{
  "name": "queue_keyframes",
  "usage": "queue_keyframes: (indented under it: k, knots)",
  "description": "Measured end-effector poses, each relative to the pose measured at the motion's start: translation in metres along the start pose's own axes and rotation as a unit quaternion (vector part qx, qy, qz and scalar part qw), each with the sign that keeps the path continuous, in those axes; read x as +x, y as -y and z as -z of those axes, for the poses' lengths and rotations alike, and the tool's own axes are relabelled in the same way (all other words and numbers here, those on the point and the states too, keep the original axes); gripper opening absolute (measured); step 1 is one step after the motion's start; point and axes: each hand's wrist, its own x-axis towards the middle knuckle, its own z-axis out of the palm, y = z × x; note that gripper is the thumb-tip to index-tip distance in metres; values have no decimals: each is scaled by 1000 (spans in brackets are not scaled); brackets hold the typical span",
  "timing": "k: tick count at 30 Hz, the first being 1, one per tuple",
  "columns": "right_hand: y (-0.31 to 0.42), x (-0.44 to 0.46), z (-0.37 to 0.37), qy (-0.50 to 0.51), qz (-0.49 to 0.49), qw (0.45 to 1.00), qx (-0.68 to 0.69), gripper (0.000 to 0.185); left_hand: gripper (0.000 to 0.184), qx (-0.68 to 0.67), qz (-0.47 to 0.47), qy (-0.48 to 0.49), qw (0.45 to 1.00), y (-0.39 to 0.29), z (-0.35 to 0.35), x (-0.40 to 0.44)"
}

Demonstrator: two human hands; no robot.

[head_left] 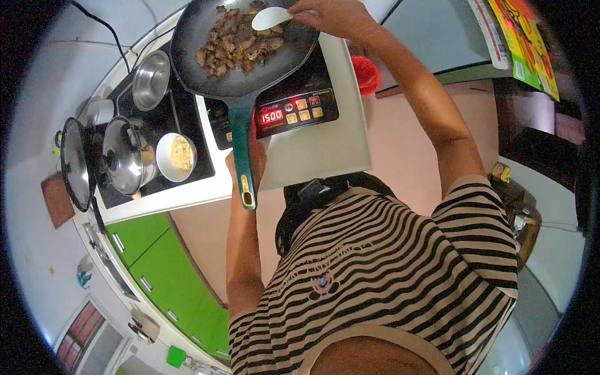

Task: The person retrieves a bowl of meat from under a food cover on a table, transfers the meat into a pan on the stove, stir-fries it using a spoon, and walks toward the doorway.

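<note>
My right hand (pixel 337 16) is closed on the handle of a white spoon (pixel 270 19). The spoon's bowl hangs over browned chunks of meat (pixel 240 45) in a large dark frying pan (pixel 187 62). Long and green, the pan's handle (pixel 240 134) points toward me. My left hand (pixel 259 156) is at the handle from beneath, with skin showing on both sides; its fingers are mostly hidden. Under the pan, an induction cooker (pixel 297 112) shows 1500 in red digits.
Left of the pan are a white bowl (pixel 164 159) with yellowish food, a lidded steel pot (pixel 122 156), a steel basin (pixel 150 81) and an upright glass lid (pixel 75 164). A red basket (pixel 365 75) is beyond the counter's right edge. Green cabinets (pixel 169 281) line the lower left.
</note>
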Motion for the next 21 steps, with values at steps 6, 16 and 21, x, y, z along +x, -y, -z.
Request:
queue_keyframes:
  k: [6, 16, 21]
  knots:
    - [5, -1, 8, 2, -3, 1000, 1, 34, 36, -42, 95, 159, 982, -5, 10, 7]
    - [4, 0, 16, -13, 7, 1000, 3, 34, 17, -117, 193, 189, 956, -11, 19, 5]
    - [5, 3, 19, -6, 19, 1000, -16, 34, 68, -35, 121, 172, 977, -6, 15, 3]
